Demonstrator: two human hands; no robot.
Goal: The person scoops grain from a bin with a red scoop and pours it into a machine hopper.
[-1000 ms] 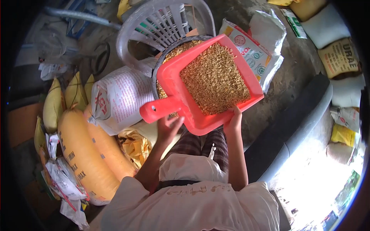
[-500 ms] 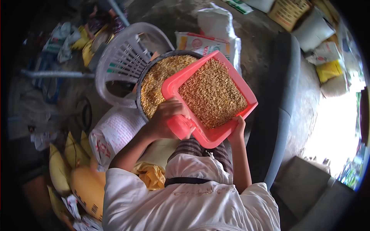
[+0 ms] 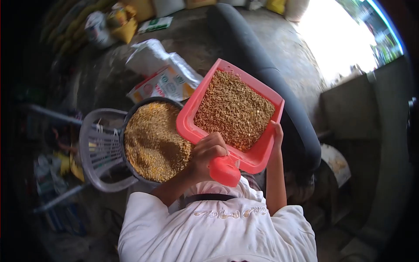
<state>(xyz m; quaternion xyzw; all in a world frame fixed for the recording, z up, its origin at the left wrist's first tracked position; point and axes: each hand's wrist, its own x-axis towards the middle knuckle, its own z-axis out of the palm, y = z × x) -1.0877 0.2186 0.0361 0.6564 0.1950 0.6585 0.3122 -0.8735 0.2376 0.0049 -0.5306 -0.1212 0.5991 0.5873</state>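
Note:
My left hand [image 3: 208,153] is closed at the near left corner of a red plastic dustpan [image 3: 257,163], by its short handle. The dustpan is heaped with light-brown husked-looking grain [image 3: 235,105], with some orange-yellow kernels near its lower edge. On the right side, my right hand [image 3: 276,136] grips the rim, its fingers partly hidden by the pan wall. Left of the dustpan stands a dark round tub [image 3: 127,153] full of yellow cracked-looking kernels [image 3: 152,135], a hollow in their surface. The dustpan's left corner overlaps the tub's rim in view.
A grey plastic chair [image 3: 89,150] is against the tub's left side. Behind the tub lies a white printed sack [image 3: 163,85]. A long dark padded piece [image 3: 262,65] crosses the floor at the right. More bags [image 3: 122,24] stand at the back, with a bright doorway [image 3: 340,39] beyond.
My view and body have turned to the right. The tub and chair now appear farther left and lower. Both hands still hold the dustpan, which now overlaps less of the tub.

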